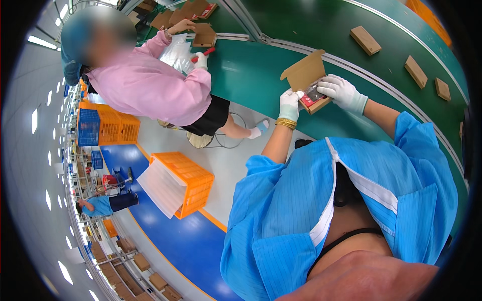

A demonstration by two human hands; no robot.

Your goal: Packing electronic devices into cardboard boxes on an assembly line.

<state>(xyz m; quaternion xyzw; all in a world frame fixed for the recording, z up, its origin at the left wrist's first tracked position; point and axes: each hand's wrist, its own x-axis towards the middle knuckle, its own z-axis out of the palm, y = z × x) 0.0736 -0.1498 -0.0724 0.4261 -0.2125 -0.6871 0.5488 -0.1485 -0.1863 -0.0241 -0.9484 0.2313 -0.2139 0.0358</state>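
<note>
- Flip-top cardboard box (307,71), brown, lid raised, sits between the person's two gloved hands at the near edge of the green workbench (238,80).
- The left hand (289,104), in a white glove, grips the box at its left wall, fingers closed in around the edge; gold-coloured bangles (286,123) circle the wrist.
- The right hand (344,91), also white-gloved, lies over the right side of the box, fingers bent and tips at the contents; whether they pinch anything I cannot tell.
- Inside the box, a dark item in clear plastic (314,92) lies by a red printed piece (307,101).
- Beyond a metal rail, the dark green conveyor belt (306,22) carries closed brown cartons (365,40), spaced well apart.
- To the left, a co-worker in a pink top (150,85) holds a red object (203,54) in a gloved hand, near clear plastic bags (176,52) and another open carton (204,36).
- On the floor below stands an orange crate (198,180) with whitish sheeting (160,188) at its side.
</note>
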